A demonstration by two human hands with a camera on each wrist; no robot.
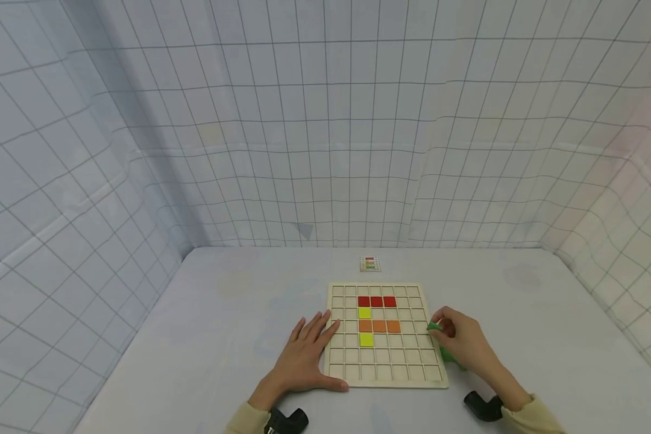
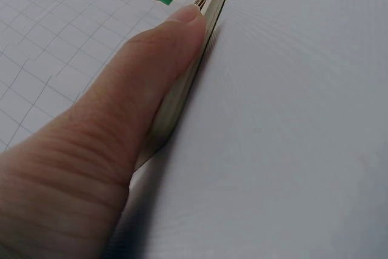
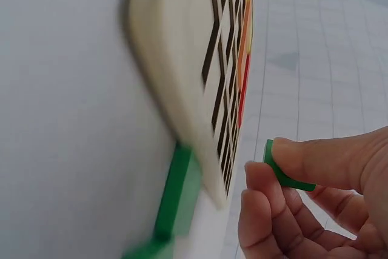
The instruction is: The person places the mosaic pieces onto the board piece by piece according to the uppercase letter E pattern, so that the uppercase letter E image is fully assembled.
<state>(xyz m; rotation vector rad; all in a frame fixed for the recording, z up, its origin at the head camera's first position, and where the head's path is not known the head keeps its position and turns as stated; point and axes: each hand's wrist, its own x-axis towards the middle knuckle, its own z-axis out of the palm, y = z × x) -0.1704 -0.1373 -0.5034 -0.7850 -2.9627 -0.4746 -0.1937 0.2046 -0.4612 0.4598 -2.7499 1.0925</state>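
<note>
A pale wooden grid board (image 1: 382,357) lies on the table. My left hand (image 1: 304,358) rests with straight, spread fingers on its left side, the thumb (image 2: 167,43) along the near edge. Between thumb and forefinger my right hand (image 1: 463,340) pinches a green square tile (image 3: 284,177), held just above the board's right edge. On the board sit a row of red tiles (image 1: 377,301), an upper yellow tile (image 1: 364,313), a row of orange tiles (image 1: 379,326) and a lower yellow tile (image 1: 366,340). More green tiles (image 3: 177,195) lie beside the board, partly hidden under my right hand.
Beyond the board's far edge lies a small card (image 1: 371,264) with a coloured grid pattern. White cloth (image 1: 325,150) with dark grid lines walls in the table (image 1: 239,301) at the back and sides. Black wrist devices (image 1: 484,407) are on both wrists.
</note>
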